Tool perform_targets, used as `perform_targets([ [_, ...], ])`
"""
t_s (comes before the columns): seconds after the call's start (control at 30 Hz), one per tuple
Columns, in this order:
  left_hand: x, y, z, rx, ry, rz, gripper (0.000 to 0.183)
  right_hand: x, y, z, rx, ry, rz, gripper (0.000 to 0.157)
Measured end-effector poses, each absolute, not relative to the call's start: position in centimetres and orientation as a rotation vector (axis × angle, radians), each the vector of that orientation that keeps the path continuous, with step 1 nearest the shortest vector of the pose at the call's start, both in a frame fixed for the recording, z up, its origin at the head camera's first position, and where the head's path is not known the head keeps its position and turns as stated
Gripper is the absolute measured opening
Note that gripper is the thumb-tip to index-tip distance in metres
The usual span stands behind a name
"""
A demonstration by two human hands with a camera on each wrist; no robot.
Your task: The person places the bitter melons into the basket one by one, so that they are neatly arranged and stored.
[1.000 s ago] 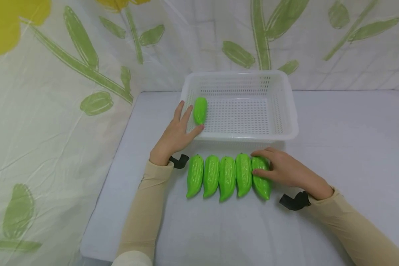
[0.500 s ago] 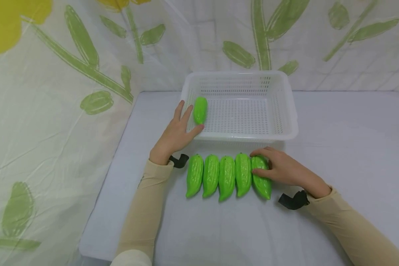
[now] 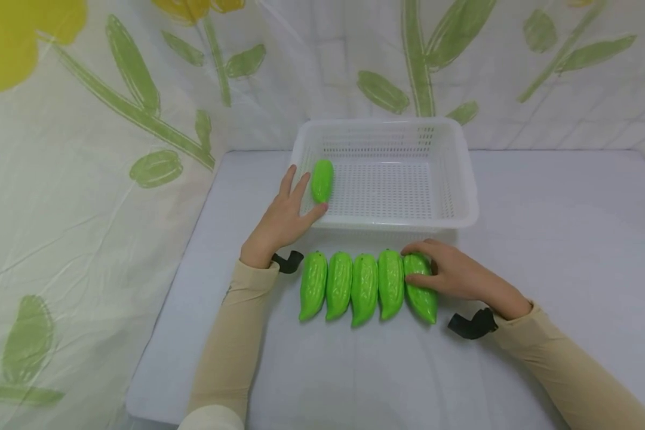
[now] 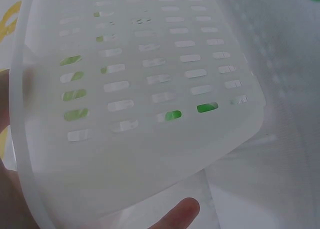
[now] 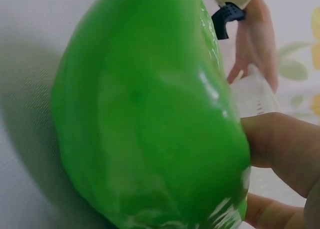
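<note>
The right hand grips the rightmost green vegetable, beside four matching ones on the table — the left hand, fingers spread, rests at the white basket, a sixth vegetable inside.

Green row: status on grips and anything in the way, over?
Right grip holding rightmost green vegetable. Left grip at near left corner of basket. Four more lined up, one inside. Basket's near wall between.

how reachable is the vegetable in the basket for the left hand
Likely yes: the left hand is at the left end of the basket, close to that vegetable, with nothing covering it.
</note>
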State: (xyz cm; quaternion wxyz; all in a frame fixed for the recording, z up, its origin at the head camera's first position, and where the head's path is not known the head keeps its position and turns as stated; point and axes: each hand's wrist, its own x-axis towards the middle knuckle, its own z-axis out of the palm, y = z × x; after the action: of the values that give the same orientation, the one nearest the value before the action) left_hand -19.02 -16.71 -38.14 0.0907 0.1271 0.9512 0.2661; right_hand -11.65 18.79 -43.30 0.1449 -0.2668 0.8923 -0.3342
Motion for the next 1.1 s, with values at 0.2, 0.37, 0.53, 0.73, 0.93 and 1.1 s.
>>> perform_targets([
  [0.2, -19.1, -16.8, -38.2, 0.38, 2.831, 0.784, 0.088, -11.8, 19.0, -43.4, -0.75, 2.534, -0.991, 0.049],
  [0.37, -19.1, -16.8, -38.2, 0.385, 2.835, 0.779, 0.088, -11.9, 19.1, -43.5, -0.746, 2.52, -1.006, 0.047],
  [0.53, -19.0, -16.7, -38.1, 0.378, 2.83, 0.783, 0.088, -11.9, 19.0, -43.4, -0.75, 2.531, -1.001, 0.047],
  [0.73, -19.0, -16.7, -38.1, 0.377, 2.834, 0.783, 0.088, -11.8, 18.9, -42.9, -0.767, 2.56, -0.975, 0.046],
  [0.93, -19.0, -16.7, -38.1, 0.374, 2.832, 0.786, 0.089, -11.5, 18.9, -42.4, -0.757, 2.593, -0.948, 0.05],
  [1.1, -18.9, -16.6, -38.0, 0.374, 2.829, 0.783, 0.089, -11.1, 18.9, -41.8, -0.766, 2.621, -0.941, 0.051],
])
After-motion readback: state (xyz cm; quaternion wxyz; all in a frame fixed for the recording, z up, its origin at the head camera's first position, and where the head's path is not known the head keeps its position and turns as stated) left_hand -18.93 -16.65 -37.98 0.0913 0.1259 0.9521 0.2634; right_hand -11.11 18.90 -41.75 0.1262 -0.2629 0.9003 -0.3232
